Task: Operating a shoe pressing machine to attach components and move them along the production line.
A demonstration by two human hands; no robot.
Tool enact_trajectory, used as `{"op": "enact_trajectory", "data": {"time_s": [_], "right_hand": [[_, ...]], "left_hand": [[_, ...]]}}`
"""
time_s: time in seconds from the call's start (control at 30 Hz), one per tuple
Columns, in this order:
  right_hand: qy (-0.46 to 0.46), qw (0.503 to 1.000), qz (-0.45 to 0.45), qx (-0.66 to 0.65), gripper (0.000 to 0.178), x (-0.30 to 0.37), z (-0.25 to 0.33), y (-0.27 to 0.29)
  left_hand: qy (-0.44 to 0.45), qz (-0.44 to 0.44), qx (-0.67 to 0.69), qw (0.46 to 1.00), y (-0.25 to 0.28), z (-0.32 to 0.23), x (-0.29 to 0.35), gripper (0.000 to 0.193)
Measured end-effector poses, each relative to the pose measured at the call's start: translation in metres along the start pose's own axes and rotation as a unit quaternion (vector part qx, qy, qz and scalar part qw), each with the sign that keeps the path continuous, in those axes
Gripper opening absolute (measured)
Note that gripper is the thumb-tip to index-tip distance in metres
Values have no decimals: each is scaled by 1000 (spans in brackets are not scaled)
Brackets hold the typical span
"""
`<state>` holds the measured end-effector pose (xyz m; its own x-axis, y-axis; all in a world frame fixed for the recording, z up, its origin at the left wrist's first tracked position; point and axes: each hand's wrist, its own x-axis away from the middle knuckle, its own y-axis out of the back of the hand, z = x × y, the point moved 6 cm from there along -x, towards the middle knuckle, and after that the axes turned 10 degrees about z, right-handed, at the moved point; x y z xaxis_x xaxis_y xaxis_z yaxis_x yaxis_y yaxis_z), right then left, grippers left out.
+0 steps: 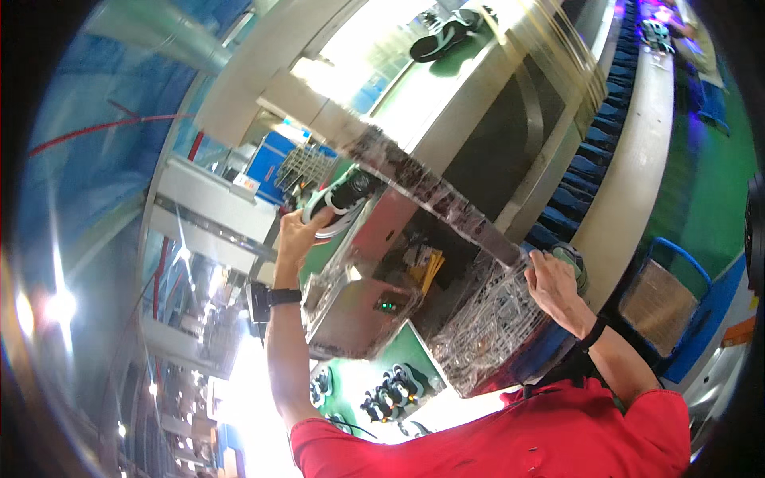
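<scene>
My left hand (299, 237) is raised and closed around a black, grey and white sneaker (341, 203), held up in front of a machine. The fingers wrap the shoe's side and sole. On the other side, my right hand (555, 288) is closed, its fingers curled at the end of a long plastic-wrapped bar (446, 199). Just beyond those fingers shows a grey-green rounded shoe-like object (572, 261), partly hidden by the hand. It seems to be in my grip.
Several sneakers stand on a green belt (394, 386) below. Another pair of sneakers (446, 36) lies on a green surface at the top. A conveyor with dark blue slats (586, 163) runs along the right. There, a stool (665, 307) stands near it. A person (697, 48) sits far right.
</scene>
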<state>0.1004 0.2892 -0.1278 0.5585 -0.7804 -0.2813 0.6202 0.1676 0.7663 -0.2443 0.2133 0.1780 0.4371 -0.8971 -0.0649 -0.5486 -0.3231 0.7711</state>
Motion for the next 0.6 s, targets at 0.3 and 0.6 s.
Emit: {"op": "enact_trajectory", "data": {"time_s": [0.3, 0.6], "right_hand": [[279, 924, -86, -246, 70, 22, 80, 89], [231, 907, -11, -353, 69, 96, 109, 26]], "left_hand": [[-21, -94, 122, 988, -3, -5, 182, 47], [8, -14, 164, 986, -218, 77, 190, 54]]}}
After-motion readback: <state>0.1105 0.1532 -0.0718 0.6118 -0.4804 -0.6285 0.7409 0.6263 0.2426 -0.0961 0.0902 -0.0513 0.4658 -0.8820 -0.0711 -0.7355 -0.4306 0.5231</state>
